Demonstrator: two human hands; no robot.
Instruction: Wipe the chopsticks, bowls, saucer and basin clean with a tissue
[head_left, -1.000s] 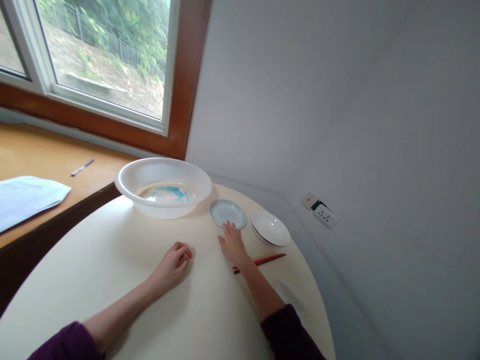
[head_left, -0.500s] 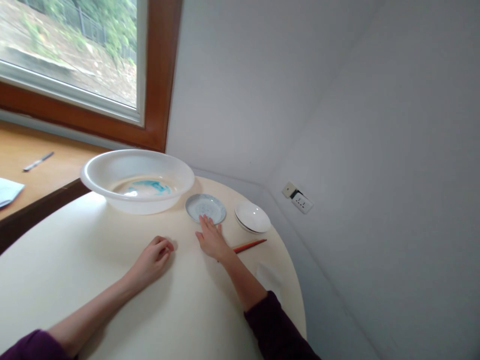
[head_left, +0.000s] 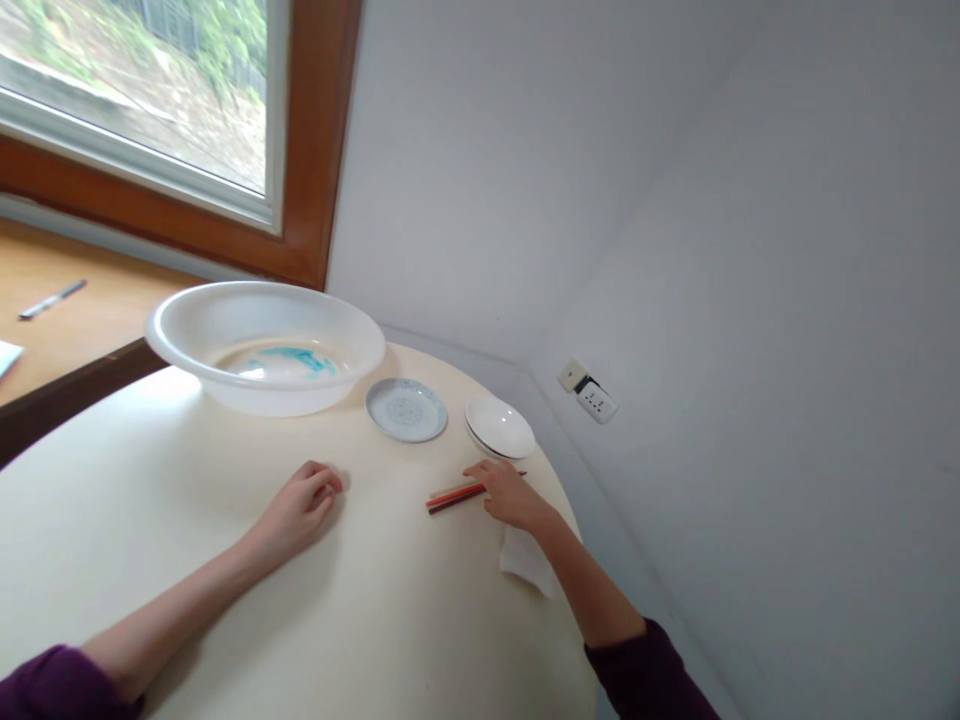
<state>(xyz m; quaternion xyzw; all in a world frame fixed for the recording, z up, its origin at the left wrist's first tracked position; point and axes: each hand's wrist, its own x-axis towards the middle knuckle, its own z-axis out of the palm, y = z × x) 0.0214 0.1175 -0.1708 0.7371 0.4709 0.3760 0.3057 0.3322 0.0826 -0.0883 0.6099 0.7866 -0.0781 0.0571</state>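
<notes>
My right hand (head_left: 511, 495) is over several chopsticks (head_left: 448, 499) in red, dark and pale wood. Its fingers reach out and look apart, and part of the chopsticks is hidden under them. Whether the fingertips touch the wood I cannot tell. Loosely curled, my left hand (head_left: 304, 497) rests on the white table (head_left: 360, 620), with nothing visible in it. Beyond the hands lies a pale blue patterned plate (head_left: 406, 410). Right of that are stacked white dishes (head_left: 501, 427), just past my right fingers.
A large translucent basin (head_left: 247, 395) with a blue patch in its bottom stands at the back left. White tissue or cloth (head_left: 527, 562) lies under my right wrist. A pen (head_left: 52, 300) is on the wooden ledge by the window. Walls with a socket (head_left: 598, 401) border the table's right.
My right hand has left the plate and moved right and nearer, over the chopsticks. The white tissue or cloth shows more clearly. My left hand stays curled in place; the view has shifted slightly.
</notes>
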